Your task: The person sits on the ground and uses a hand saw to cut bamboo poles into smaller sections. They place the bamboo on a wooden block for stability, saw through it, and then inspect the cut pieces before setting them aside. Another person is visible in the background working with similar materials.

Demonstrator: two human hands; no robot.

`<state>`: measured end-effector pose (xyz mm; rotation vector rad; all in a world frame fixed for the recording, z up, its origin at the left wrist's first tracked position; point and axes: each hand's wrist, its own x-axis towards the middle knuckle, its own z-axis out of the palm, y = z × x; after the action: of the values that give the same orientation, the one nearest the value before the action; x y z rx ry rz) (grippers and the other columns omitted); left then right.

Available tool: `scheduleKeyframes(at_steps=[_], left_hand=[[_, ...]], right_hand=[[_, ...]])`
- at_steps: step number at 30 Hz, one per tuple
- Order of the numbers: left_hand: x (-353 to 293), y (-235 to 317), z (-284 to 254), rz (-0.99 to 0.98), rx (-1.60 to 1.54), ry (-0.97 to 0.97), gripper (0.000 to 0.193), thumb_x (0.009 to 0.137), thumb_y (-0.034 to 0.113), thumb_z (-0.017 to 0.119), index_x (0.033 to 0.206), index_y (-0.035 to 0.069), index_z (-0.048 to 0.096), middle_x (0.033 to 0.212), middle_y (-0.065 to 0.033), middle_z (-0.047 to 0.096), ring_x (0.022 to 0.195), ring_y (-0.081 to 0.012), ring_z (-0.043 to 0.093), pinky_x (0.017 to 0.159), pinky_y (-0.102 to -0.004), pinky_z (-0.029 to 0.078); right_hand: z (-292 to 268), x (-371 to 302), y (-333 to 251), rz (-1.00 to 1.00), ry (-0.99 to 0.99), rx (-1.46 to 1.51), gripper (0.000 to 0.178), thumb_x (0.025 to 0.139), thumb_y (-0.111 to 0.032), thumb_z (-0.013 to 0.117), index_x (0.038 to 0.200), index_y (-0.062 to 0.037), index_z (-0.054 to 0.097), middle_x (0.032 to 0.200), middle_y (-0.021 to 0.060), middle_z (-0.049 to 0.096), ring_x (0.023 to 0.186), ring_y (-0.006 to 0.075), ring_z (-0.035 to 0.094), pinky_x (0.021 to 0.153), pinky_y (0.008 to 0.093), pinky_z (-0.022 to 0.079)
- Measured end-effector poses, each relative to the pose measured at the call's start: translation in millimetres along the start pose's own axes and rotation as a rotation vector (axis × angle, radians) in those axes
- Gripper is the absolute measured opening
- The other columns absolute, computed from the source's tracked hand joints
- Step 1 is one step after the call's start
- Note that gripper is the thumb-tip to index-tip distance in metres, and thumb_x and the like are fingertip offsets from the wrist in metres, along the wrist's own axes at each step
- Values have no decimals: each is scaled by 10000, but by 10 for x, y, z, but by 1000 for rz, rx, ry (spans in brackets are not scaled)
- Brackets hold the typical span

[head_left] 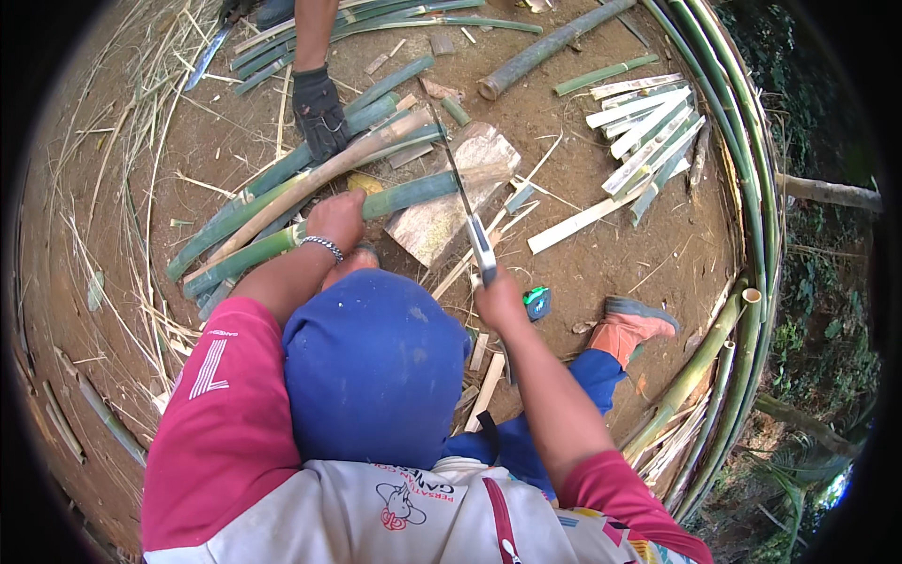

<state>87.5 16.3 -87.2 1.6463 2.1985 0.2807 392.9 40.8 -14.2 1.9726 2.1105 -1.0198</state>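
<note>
My left hand (336, 221) is closed around a green bamboo pole (404, 195), near my bent left knee. The pole's far end lies across a pale wooden block (437, 230). My right hand (500, 299) grips the handle of a hand saw (480, 242) with a pale body and a dark lower end. Its long, narrow blade slants up and away, crossing the pole over the block. Whether the teeth touch the pole I cannot tell. A co-worker's black-gloved hand (320, 115) reaches down from the top onto the other bamboo poles (324, 172) beside mine.
Split bamboo pieces (648, 132) lie piled at the right. A thick bamboo pole (550, 49) is at the far side, and long poles (752, 188) curve along the right. A green and dark tape measure (536, 303) sits by my right hand. Bamboo shavings (122, 150) litter the left ground.
</note>
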Motion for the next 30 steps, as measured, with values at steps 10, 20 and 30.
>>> scheduleKeyframes(at_steps=[10, 20, 30], left_hand=[[-40, -85, 26, -11, -5, -31, 182, 780, 81, 645, 954, 71, 594, 962, -168, 695, 932, -363, 678, 804, -478, 535], [-22, -52, -57, -37, -13, -45, 222, 760, 71, 666, 967, 61, 587, 973, -174, 691, 943, -366, 674, 819, -476, 532], [-22, -1, -25, -11, 18, -29, 181, 766, 65, 652, 938, 66, 595, 949, -181, 688, 919, -379, 675, 796, -491, 533]], right_hand=[[212, -1007, 644, 110, 0, -19, 367, 853, -81, 577, 1215, -24, 562, 1010, 319, 655, 991, 486, 635, 856, 529, 516], [169, -802, 392, 186, -55, -54, 331, 869, -101, 576, 1188, -18, 550, 1028, 329, 653, 1002, 479, 638, 887, 529, 505], [-33, 291, -323, 2, -24, -11, 315, 858, -90, 575, 1158, 4, 556, 1013, 323, 654, 1001, 476, 630, 862, 524, 513]])
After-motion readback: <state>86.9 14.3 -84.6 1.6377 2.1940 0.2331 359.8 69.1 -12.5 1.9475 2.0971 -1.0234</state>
